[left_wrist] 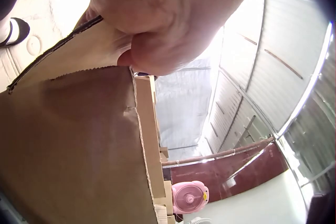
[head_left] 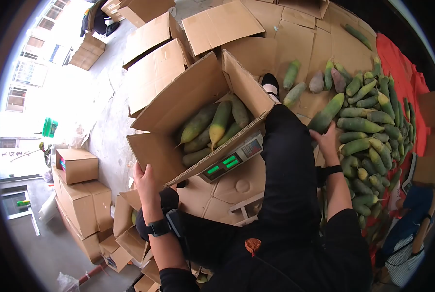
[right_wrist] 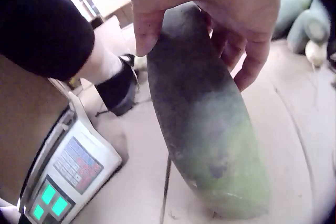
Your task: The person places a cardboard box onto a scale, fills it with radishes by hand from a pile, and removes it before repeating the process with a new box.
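My right hand (head_left: 328, 142) grips one end of a large green radish (head_left: 327, 113), beside the heap. In the right wrist view the thumb and fingers straddle the radish (right_wrist: 210, 124), which slants down over the cardboard floor. My left hand (head_left: 147, 184) holds the near corner of an open cardboard box (head_left: 171, 100), thumb uppermost. Close up in the left wrist view, the hand (left_wrist: 163, 19) pinches the flap edge (left_wrist: 79, 50). Several green radishes (head_left: 221, 121) lie inside the box. It stands on a digital scale (head_left: 249, 150) with lit green displays.
A heap of green radishes (head_left: 361, 125) spreads along the right, by a red sheet (head_left: 397, 56). Other cardboard boxes (head_left: 154, 68) stand beyond the open one, and stacked boxes (head_left: 83, 204) are at the left. The person's shoe (head_left: 270, 82) is between box and heap.
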The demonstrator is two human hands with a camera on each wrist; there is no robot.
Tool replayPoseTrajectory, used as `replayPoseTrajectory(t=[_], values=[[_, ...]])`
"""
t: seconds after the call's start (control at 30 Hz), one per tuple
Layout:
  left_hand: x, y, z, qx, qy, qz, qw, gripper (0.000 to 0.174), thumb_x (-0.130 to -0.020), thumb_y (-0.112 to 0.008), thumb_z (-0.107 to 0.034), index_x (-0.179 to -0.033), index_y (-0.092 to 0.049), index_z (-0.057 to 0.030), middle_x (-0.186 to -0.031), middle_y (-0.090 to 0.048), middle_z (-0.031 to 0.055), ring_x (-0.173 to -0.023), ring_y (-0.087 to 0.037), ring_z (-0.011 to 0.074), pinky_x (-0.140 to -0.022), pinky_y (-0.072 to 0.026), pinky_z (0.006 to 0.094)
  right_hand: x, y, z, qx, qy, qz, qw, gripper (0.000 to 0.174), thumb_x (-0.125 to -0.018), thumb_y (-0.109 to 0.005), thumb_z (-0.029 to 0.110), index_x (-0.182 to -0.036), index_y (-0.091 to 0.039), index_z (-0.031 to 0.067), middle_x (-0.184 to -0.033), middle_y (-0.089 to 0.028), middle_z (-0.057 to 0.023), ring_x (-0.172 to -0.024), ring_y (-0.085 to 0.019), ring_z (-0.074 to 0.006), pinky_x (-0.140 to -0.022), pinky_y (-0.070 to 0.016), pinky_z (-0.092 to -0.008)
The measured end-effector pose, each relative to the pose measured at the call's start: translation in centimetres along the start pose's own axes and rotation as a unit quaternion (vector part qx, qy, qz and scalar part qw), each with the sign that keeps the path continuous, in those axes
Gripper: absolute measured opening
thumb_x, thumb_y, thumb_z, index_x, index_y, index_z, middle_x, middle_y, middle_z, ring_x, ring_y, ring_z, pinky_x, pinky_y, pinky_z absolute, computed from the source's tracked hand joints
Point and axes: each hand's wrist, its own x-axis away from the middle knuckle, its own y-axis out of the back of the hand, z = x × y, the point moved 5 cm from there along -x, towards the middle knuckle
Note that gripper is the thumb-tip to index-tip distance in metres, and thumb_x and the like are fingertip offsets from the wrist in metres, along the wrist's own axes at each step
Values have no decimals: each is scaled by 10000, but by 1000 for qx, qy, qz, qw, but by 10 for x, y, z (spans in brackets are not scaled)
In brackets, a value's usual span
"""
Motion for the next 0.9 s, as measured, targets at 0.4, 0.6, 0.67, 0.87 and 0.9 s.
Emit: replayPoseTrajectory(t=[0.4, 0.6, 0.67, 0.87, 0.9], values=[[3, -3, -5, -50, -5, 2, 999, 267, -886, -447, -42, -1142, -511, 3, -1042, -584, 71, -915, -566, 137, -784, -459, 266, 9, 11, 302, -236, 299, -31, 924, 626, -739, -711, 22, -1276, -390, 5, -1198, -519, -96, -1084, -519, -191, -958, -406, -335], [-3, 5, 6, -53, -15, 1, 998, 260, -889, -458, -53, -1136, -514, 4, -1021, -593, 74, -895, -572, 143, -762, -468, 275, 20, -85, 337, -481, 114, 208, 844, 418, -755, -682, -9, -1136, -511, 0, -1032, -611, -86, -932, -610, -184, -839, -502, -331], [-6, 7, 9, -50, -21, 6, 999, 280, -886, -473, -45, -1159, -509, 6, -1042, -593, 77, -914, -576, 150, -775, -472, 277, 25, -135, 326, -528, 37, 218, 820, 377, -732, -708, -11, -1066, -537, 21, -970, -622, -77, -879, -620, -171, -796, -516, -324], [-2, -2, 8, -8, -7, 45, 999, 358, -887, -488, -11, -1244, -467, -8, -1100, -581, 76, -957, -576, 154, -794, -476, 265, 54, -237, 276, -531, -151, 238, 799, 512, -700, -730, 0, -1117, -434, 16, -1013, -570, -98, -897, -595, -214, -782, -505, -349], [-3, 0, 12, -22, -9, 38, 999, 372, -889, -485, -8, -1260, -456, -13, -1115, -575, 79, -966, -573, 156, -796, -477, 267, 59, -252, 258, -513, -214, 243, 795, 513, -733, -703, 40, -1153, -409, 18, -1059, -550, -113, -972, -565, -225, -765, -499, -378]])
